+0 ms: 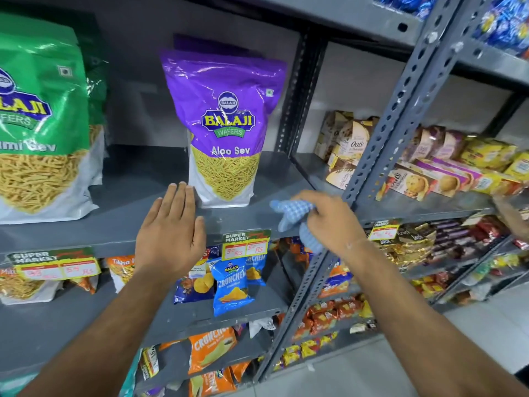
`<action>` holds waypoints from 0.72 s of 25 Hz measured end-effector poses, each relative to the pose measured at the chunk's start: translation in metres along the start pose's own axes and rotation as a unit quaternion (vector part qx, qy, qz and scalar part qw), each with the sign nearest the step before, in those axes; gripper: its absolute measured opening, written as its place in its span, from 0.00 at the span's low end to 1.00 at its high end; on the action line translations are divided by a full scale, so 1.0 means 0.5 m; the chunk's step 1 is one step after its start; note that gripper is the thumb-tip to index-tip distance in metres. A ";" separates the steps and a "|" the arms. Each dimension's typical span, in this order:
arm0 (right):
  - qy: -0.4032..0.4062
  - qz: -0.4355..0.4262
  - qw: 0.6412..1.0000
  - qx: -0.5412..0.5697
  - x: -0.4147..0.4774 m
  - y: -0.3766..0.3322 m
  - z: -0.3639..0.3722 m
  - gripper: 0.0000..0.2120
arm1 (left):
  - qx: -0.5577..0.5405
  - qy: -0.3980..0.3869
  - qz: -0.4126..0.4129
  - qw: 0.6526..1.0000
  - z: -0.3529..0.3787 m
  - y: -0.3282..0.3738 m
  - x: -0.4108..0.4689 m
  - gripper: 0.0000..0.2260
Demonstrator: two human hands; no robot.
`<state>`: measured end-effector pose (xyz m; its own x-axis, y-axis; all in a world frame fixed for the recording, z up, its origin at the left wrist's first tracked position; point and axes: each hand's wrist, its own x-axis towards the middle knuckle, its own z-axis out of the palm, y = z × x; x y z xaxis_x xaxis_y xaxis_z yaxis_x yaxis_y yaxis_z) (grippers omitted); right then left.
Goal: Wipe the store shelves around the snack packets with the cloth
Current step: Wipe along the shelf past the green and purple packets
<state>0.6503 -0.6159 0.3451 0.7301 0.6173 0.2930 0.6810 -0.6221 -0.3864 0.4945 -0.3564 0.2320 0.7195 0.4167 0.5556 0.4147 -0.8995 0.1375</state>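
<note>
A purple Aloo Sev packet (226,124) stands upright on the grey metal shelf (137,202). Left of it stands a green sev packet (40,121). My left hand (171,230) is flat and open, fingers spread, at the shelf's front edge just left of the purple packet's base. My right hand (329,222) is closed on a blue-and-white checked cloth (292,216), which rests on the shelf's front right corner, right of the purple packet. Part of the cloth hangs below the shelf edge.
A perforated grey upright (400,110) runs diagonally just right of my right hand. Price tags (246,245) hang on the shelf edge. Blue Crunchem packets (232,285) sit on the shelf below. Biscuit boxes (415,179) fill the neighbouring rack at right.
</note>
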 end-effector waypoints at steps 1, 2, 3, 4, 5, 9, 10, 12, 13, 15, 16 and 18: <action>0.039 -0.008 0.999 0.008 0.046 0.004 0.008 0.23 | 0.003 -0.004 -0.003 1.000 0.000 0.000 0.000 0.32; 0.062 -0.016 0.998 0.006 0.091 0.004 0.017 0.24 | 0.004 -0.010 -0.004 1.000 0.000 -0.001 0.001 0.33; 0.063 -0.016 0.998 -0.002 0.125 0.001 0.026 0.25 | 0.004 -0.016 -0.003 1.000 0.000 -0.002 0.002 0.33; 0.039 -0.007 0.999 -0.007 0.147 -0.003 0.037 0.25 | 0.004 -0.021 -0.003 1.000 -0.001 -0.003 0.002 0.33; 0.004 0.006 1.000 -0.011 0.154 -0.004 0.055 0.25 | 0.002 -0.021 -0.004 1.000 -0.002 -0.002 0.002 0.33; -0.023 0.020 0.999 -0.028 0.059 -0.002 0.088 0.26 | 0.004 -0.019 -0.008 1.000 -0.002 -0.002 0.001 0.33; -0.018 0.020 0.999 -0.020 0.018 0.000 0.079 0.25 | 0.007 -0.019 -0.009 1.000 -0.002 -0.001 0.001 0.32; -0.022 0.021 1.000 0.002 -0.061 0.014 0.050 0.24 | 0.009 -0.021 -0.010 1.000 -0.003 0.002 0.002 0.32; -0.031 0.029 0.999 0.010 -0.093 0.021 0.034 0.23 | 0.009 -0.021 -0.013 1.000 -0.004 0.003 0.002 0.32; -0.014 0.046 0.998 0.031 -0.111 0.036 0.020 0.23 | 0.009 -0.022 -0.016 1.000 -0.006 0.004 0.000 0.32; 0.013 0.040 0.998 0.038 -0.102 0.042 0.022 0.24 | 0.009 -0.023 -0.015 1.000 -0.007 0.006 0.000 0.32; 0.072 -0.002 0.997 0.033 -0.058 0.041 0.034 0.26 | 0.013 -0.026 -0.017 0.999 -0.008 0.006 -0.001 0.32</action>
<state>0.6422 -0.6384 0.3138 0.7318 0.5412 0.4141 0.6815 -0.5845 -0.4403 0.4931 -0.3597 0.2356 0.7325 0.4537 0.5076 0.4529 -0.8814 0.1343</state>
